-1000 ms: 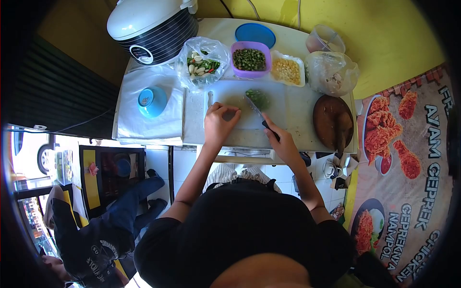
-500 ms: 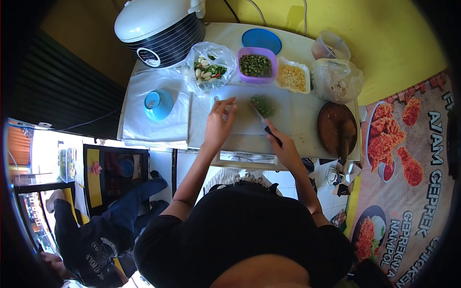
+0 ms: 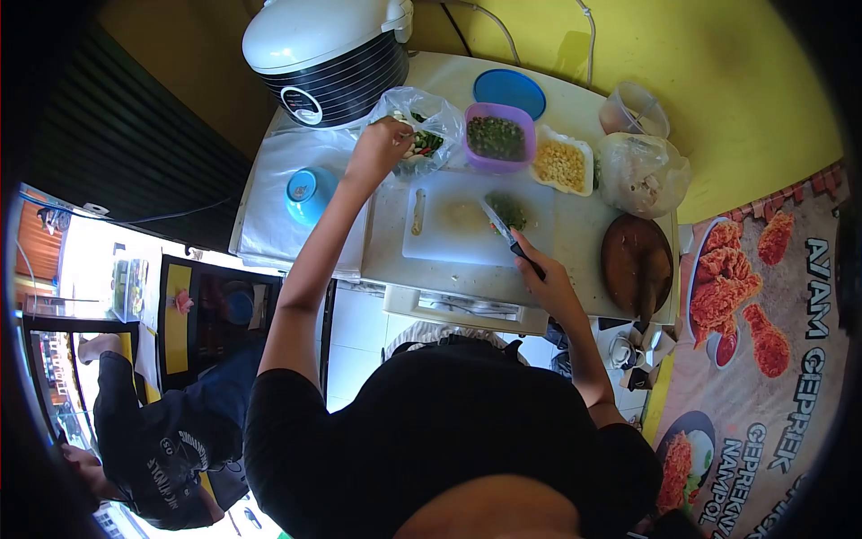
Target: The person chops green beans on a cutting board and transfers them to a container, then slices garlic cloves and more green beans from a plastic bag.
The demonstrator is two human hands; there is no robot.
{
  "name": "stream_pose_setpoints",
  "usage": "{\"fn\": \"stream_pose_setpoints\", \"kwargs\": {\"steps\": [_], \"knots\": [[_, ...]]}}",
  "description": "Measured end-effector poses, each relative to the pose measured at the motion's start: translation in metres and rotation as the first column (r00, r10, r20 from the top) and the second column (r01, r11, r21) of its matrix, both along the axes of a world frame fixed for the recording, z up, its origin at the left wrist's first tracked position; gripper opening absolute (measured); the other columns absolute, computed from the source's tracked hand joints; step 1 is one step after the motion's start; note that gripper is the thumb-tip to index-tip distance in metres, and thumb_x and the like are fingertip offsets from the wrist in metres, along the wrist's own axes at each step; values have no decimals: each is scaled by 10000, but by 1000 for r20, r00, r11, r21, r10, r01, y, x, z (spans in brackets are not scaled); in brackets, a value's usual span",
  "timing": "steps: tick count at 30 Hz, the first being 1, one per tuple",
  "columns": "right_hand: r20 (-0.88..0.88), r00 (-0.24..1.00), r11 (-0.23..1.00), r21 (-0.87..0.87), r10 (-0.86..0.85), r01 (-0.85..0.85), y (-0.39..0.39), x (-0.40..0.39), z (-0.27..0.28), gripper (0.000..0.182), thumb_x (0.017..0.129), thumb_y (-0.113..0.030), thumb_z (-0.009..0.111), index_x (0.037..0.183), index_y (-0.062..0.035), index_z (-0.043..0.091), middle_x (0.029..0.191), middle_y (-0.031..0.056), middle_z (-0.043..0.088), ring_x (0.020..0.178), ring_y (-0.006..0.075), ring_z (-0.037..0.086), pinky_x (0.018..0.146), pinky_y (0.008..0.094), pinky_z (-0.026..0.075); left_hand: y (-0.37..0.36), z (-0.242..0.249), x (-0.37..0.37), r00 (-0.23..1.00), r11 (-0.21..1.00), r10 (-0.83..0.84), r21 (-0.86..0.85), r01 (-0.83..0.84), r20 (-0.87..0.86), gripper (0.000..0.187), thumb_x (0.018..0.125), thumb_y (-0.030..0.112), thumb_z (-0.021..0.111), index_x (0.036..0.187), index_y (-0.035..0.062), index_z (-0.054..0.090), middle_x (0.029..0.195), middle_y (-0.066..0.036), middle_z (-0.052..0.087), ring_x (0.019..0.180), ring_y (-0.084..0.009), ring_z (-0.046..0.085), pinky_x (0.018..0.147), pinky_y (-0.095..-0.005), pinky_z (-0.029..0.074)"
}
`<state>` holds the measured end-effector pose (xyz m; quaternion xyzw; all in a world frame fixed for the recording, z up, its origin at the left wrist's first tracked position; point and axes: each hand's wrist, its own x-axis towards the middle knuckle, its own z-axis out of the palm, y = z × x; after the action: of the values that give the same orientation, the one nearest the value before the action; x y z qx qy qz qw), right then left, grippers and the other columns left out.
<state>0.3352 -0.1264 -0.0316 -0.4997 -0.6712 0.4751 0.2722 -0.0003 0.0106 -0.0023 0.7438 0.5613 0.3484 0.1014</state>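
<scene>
My left hand (image 3: 381, 151) reaches to the clear plastic bag (image 3: 433, 106) of green and red chillies (image 3: 429, 144) and peeled garlic cloves. Its fingers are drawn together at the bag's opening; what they pinch is too small to make out. With my right hand (image 3: 549, 286) I grip a knife (image 3: 527, 256) by its black handle. The blade points up and left over the white cutting board (image 3: 440, 242). Beside the blade lies a small heap of chopped green pieces (image 3: 510, 208), with some red bits.
Behind the board are a purple tub (image 3: 498, 165) of chopped greens, a white tray (image 3: 588, 171) of pale yellow pieces and a blue lid (image 3: 510, 92). A stone mortar (image 3: 620, 247) stands right; a blue bowl (image 3: 310, 193) and rice cooker (image 3: 323, 54) left. Another person (image 3: 171, 440) is at lower left.
My left hand has moved from above the cutting board up and left to the plastic bag. The knife stays in my right hand beside the chopped greens. The camera view has shifted slightly.
</scene>
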Motion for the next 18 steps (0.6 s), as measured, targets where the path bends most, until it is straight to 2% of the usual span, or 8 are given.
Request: {"fn": "stream_pose_setpoints", "kwargs": {"steps": [3, 8, 10, 11, 12, 13, 14, 18], "knots": [[32, 1000, 1000, -7, 2, -2, 3, -2, 5, 490, 963, -159, 539, 1432, -235, 419, 672, -30, 432, 592, 60, 401, 572, 220, 395, 8, -14, 5, 987, 998, 32, -52, -40, -155, 203, 777, 171, 715, 891, 4, 697, 901, -180, 643, 750, -318, 643, 679, -377, 503], [24, 999, 998, 40, 48, -49, 2, -5, 8, 492, 962, -158, 538, 1430, -252, 419, 681, -23, 419, 612, 70, 380, 596, 221, 389, 9, -7, 9, 985, 976, 114, -172, -135, -129, 183, 784, 179, 686, 871, 19, 702, 865, -176, 664, 763, -339, 647, 726, -394, 519], [30, 998, 998, 41, 51, -52, 2, -5, 8, 490, 962, -158, 538, 1428, -251, 420, 685, -19, 422, 621, 72, 379, 599, 223, 389, 9, -11, 4, 988, 986, 152, 64, -152, 0, 167, 799, 143, 681, 881, -2, 679, 848, -169, 679, 730, -310, 662, 684, -376, 528], [37, 998, 997, 40, 58, -59, 2, -5, 8, 488, 961, -158, 539, 1426, -250, 422, 690, -16, 426, 630, 73, 378, 602, 224, 389, 9, -13, 2, 989, 987, 149, 62, -149, -1, 167, 799, 143, 681, 881, -2, 679, 848, -169, 679, 730, -310, 662, 684, -376, 528], [38, 998, 998, 36, 55, -56, 2, -5, 10, 488, 961, -158, 539, 1426, -250, 422, 690, -16, 426, 630, 73, 378, 602, 224, 389, 3, -5, 4, 984, 988, 135, 55, -142, 119, 158, 808, 126, 677, 889, -10, 669, 852, -163, 686, 715, -283, 668, 660, -361, 527], [58, 996, 997, 26, 67, -69, 2, -5, 12, 482, 962, -183, 531, 1424, -259, 417, 733, 55, 487, 659, 102, 414, 664, 247, 419, -4, 1, 7, 964, 990, 118, 48, -133, 238, 149, 818, 109, 673, 896, -17, 660, 856, -158, 693, 700, -255, 673, 637, -345, 526], [79, 994, 997, 16, 79, -80, 2, -4, 13, 477, 962, -208, 524, 1423, -268, 412, 776, 126, 548, 688, 131, 451, 726, 270, 450, -12, 5, 9, 961, 990, 108, 60, -127, 254, 143, 823, 107, 681, 888, -19, 672, 868, -135, 701, 663, -204, 657, 618, -323, 522], [139, 989, 998, 11, 54, -56, 3, -2, 9, 482, 961, -207, 522, 1423, -280, 407, 807, 153, 579, 671, 161, 490, 734, 278, 460, -63, 10, 38, 968, 999, -5, -50, 18, 251, 145, 830, 102, 685, 954, 31, 708, 885, -96, 701, 648, -121, 585, 582, -264, 477]]}}
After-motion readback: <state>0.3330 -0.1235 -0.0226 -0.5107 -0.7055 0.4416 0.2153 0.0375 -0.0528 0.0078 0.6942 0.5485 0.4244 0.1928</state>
